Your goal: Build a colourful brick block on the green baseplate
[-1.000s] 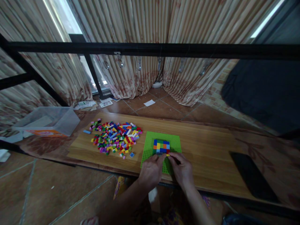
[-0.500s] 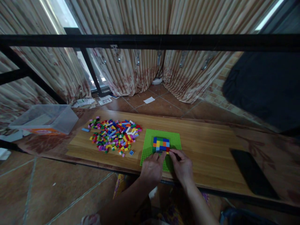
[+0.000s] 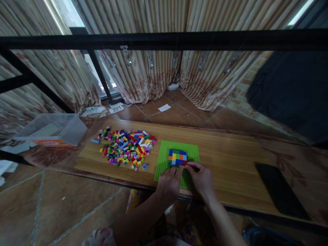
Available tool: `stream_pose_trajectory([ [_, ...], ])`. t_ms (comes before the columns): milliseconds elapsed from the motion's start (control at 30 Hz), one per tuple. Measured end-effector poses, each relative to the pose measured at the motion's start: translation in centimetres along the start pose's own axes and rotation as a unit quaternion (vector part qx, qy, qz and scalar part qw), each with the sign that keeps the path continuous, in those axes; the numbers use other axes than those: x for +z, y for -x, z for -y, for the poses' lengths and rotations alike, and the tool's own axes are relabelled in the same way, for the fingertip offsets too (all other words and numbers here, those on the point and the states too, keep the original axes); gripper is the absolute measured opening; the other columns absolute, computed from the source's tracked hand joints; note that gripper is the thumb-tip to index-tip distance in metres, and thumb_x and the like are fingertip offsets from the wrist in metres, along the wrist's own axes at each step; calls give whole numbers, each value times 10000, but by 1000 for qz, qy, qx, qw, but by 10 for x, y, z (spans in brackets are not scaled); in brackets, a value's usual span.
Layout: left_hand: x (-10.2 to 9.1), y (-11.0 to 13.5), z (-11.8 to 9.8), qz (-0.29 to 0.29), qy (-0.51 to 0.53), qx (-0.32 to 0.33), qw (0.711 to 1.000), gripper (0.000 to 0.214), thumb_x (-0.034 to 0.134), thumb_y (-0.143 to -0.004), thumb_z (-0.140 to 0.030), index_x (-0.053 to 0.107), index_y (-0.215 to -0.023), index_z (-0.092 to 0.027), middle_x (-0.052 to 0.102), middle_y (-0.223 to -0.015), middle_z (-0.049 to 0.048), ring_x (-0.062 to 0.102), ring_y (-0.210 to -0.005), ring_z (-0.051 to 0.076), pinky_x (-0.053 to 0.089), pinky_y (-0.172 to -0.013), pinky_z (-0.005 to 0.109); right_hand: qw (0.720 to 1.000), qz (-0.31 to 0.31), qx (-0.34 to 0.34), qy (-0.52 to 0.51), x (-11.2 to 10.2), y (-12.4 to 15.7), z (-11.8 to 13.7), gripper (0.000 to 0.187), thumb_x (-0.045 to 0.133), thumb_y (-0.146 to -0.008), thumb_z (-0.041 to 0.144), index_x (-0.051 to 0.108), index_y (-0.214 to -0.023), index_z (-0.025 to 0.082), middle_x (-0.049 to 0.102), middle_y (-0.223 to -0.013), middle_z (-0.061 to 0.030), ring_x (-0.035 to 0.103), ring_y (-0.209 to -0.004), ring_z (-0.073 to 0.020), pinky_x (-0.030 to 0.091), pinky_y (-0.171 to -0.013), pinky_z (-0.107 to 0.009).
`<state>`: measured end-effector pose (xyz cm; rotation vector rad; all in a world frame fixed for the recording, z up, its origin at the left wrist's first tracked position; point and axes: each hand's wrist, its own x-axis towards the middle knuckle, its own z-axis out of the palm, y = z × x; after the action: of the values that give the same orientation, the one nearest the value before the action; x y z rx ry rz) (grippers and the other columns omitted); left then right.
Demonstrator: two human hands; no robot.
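Since a second ago the right hand (image 3: 202,177) has barely shifted, yet the yellow piece that showed plainly at its fingertips is now almost lost to sight, and the left hand (image 3: 169,181) keeps close beside it.

In the head view, the only one, I see both hands bent over a bright green, square, studded plastic baseplate (image 3: 192,149). Just beyond the fingertips sits a flat patchwork of small multicoloured plastic bricks (image 3: 178,157), a small red plastic brick (image 3: 185,163) at its near right corner, right by the right fingers. The right thumb and forefinger are nearly together at that corner; whether a brick is between them, I can't tell. The left fingers are curled, tips at the near edge, their grip hidden too.

To me it looks like fitting a brick along that near edge; the move now calls for lining up studs, then a straight push down while the left fingertips steady the neighbours. Well left of the fingers spreads a loose heap of mixed-colour plastic bricks (image 3: 128,147), with a square blue plastic brick (image 3: 145,166) at its near edge.
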<state>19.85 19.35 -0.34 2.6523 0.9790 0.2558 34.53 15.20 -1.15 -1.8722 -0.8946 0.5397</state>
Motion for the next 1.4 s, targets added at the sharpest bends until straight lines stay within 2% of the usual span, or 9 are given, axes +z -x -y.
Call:
stream_pose_trajectory([
  [167,1,3,2,-22,17,4,1000,474,406,-911,-188,452,-1383,-162,621,-988,100,611,-887,216,520,-798,321,1000,14,-13,-14,-2,-2,-6,338,644,-744,503,741,-854,199,753,-851,-76,687,-783,-239,520,-739,-369],
  [333,3,11,7,-59,73,18,995,523,383,-928,-204,348,-1448,-157,625,-1017,99,610,-913,212,521,-853,349,999,18,-37,-1,-5,0,-12,411,582,-794,559,738,-901,195,747,-935,-91,681,-854,-252,512,-800,-394],
  [500,-5,30,19,-86,141,-32,986,453,394,-934,-214,440,-1384,-198,634,-1080,86,611,-961,197,526,-886,339,999,1,-37,28,-4,3,-17,452,522,-835,574,733,-931,187,738,-993,-110,675,-902,-260,502,-819,-390],
  [667,-22,56,43,-128,174,-108,970,296,423,-933,-193,588,-1178,-213,651,-1052,67,621,-960,181,526,-884,318,997,-19,-44,53,-1,8,-25,486,495,-838,602,724,-945,188,730,-1034,-116,666,-961,-276,489,-851,-392],
  [800,-32,70,67,-174,170,-137,960,233,426,-929,-171,611,-1064,-212,652,-1044,62,618,-986,176,507,-915,315,993,-34,-30,108,-1,9,-30,537,467,-817,655,720,-956,202,719,-1080,-119,662,-959,-300,491,-820,-401],
  [1000,-43,78,108,-239,138,-227,934,184,447,-920,-189,630,-933,-196,657,-932,53,633,-862,166,506,-790,276,988,-34,-40,146,-1,10,-33,570,416,-811,687,707,-967,222,710,-1102,-108,662,-945,-304,491,-791,-399],
  [1167,-52,80,134,-262,107,-319,905,152,497,-887,-174,639,-935,-199,670,-946,44,647,-853,170,498,-762,267,983,-42,-47,171,-1,10,-33,585,398,-809,680,704,-963,206,711,-1077,-113,668,-905,-305,492,-733,-388],
  [1400,-59,80,155,-276,78,-332,899,215,480,-902,-180,652,-1028,-207,665,-1001,51,647,-904,186,497,-797,289,982,-32,-29,182,-2,11,-33,569,402,-802,667,694,-1002,222,696,-1123,-97,664,-925,-306,493,-744,-395],
])
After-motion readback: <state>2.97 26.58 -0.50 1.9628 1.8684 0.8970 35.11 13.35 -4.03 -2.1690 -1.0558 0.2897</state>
